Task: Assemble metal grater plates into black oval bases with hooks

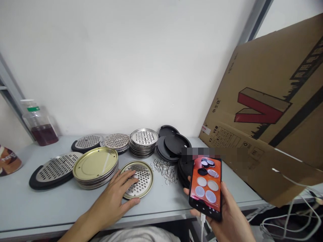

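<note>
The disc (143, 183) was seen flat on the table (22, 210), and it is taken here as the clock's centre. Its gold rim was left showing around a steel grating face, part of which was covered by the left hand (114, 196). That hand was held open, palm down, with its fingers spread over the disc from seven to ten o'clock; nothing was gripped by it. At three o'clock, the phone (206, 185) was gripped upright by the right hand (228, 210), with the fingers curled round its sides. Black and pale round pieces on an orange ground were displayed on its screen, and a white cable (203, 220) was plugged into its lower end.

Just beside the disc, at ten o'clock, gold lids (97, 163) were stacked. Graters (143, 137) were piled at twelve, and more were laid at eleven. Two black-rimmed graters were placed farther out, one at ten (88, 142) and one at nine (59, 168). Between the disc and the phone, small metal clips (165, 171) were scattered. Black discs (176, 144) were heaped at one to two o'clock, and others were partly hidden behind the phone.

Well apart at ten, a bottle (44, 133) was filled partway with dark red liquid. A cup (8, 161) was cut off by the view's edge at nine. A carton (252, 134) was leaned at two.
</note>
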A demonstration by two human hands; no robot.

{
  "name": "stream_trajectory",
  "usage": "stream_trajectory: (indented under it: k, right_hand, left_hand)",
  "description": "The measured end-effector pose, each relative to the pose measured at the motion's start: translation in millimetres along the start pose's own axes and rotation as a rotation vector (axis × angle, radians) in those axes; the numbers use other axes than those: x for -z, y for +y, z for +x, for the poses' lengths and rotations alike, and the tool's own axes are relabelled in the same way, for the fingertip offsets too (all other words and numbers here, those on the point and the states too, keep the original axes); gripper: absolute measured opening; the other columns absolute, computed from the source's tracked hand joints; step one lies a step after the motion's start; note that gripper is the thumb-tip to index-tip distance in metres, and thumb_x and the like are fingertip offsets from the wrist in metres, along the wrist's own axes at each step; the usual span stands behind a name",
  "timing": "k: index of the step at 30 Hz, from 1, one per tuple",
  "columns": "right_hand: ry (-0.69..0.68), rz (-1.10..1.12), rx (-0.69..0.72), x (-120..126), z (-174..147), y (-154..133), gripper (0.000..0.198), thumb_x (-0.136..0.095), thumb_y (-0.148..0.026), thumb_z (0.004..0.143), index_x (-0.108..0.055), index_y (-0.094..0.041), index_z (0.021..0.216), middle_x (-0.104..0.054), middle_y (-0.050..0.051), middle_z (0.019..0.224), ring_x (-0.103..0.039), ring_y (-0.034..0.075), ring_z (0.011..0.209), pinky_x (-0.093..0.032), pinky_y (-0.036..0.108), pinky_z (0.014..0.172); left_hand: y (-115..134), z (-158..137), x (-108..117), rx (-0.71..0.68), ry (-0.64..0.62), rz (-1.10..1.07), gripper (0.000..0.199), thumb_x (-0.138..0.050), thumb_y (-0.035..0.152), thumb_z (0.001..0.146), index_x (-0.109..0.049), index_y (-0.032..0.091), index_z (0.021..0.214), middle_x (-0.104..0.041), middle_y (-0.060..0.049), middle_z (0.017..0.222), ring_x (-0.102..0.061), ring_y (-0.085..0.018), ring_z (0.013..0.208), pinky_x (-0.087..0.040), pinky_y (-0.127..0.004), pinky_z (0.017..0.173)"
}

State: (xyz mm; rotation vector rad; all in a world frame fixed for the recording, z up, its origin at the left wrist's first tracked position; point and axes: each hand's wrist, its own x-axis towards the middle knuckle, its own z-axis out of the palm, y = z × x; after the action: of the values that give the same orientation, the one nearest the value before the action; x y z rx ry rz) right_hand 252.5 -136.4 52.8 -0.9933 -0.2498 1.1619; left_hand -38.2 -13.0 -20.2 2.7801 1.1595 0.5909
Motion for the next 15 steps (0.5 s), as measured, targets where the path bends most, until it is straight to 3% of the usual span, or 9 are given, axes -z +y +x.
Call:
stream_trajectory:
  k: [15]
  right_hand:
    - [0.028, -0.019, 0.018, -3.9, -2.6, -1.9, 0.084, -0.074, -0.048, 0.076, -0.040, -0.025, 0.149, -0.072, 0.015, 0.122, -0.070, 0.044, 0.100, -0.058, 0.042, 0.049]
  left_hand:
    - [-0.3, 2.3, 0.4, -0.007, -0.003, -0.009, 0.049, -0.059, 0.054, 0.092, -0.059, 0.030, 0.135, -0.051, -0.008, 0.148, -0.046, -0.035, 0.137, -0.032, -0.064, 0.112]
